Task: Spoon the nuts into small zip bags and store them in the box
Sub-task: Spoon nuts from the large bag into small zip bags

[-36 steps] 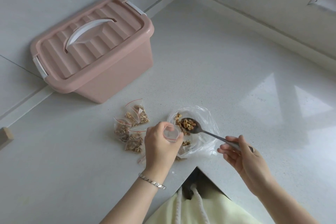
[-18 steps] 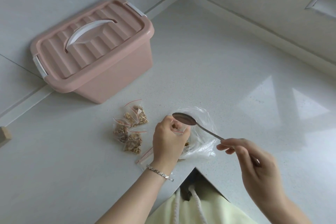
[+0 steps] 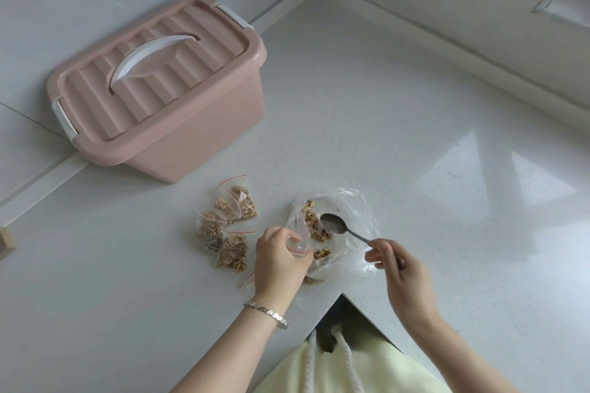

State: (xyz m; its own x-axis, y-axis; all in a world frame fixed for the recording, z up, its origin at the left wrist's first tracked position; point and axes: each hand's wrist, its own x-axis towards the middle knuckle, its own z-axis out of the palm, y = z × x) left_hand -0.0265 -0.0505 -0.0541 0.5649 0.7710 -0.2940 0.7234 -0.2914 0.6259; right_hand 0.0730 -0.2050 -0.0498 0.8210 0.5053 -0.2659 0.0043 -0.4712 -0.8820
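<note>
Clear plastic sits pinched in the left hand [image 3: 281, 260], a small zip bag [image 3: 299, 238]. The right hand [image 3: 400, 268] grips the spoon [image 3: 335, 223] (bowl empty) over the nuts [image 3: 312, 222] in the large bag [image 3: 359, 202]. Filled bags [image 3: 226, 233] lie just left of the hands, and the pink box [image 3: 156, 86], lid on, stands well behind.

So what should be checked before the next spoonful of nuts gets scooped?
1. Spoon empty, over the big plastic bag: ok.
2. Right hand grips the spoon's handle: ok.
3. Left hand holds a small zip bag: ok.
4. That bag's mouth open: cannot tell.
5. Walnut pieces left in the big bag: ok.
6. Pink storage box open for storing: not ok, its lid is on.
</note>
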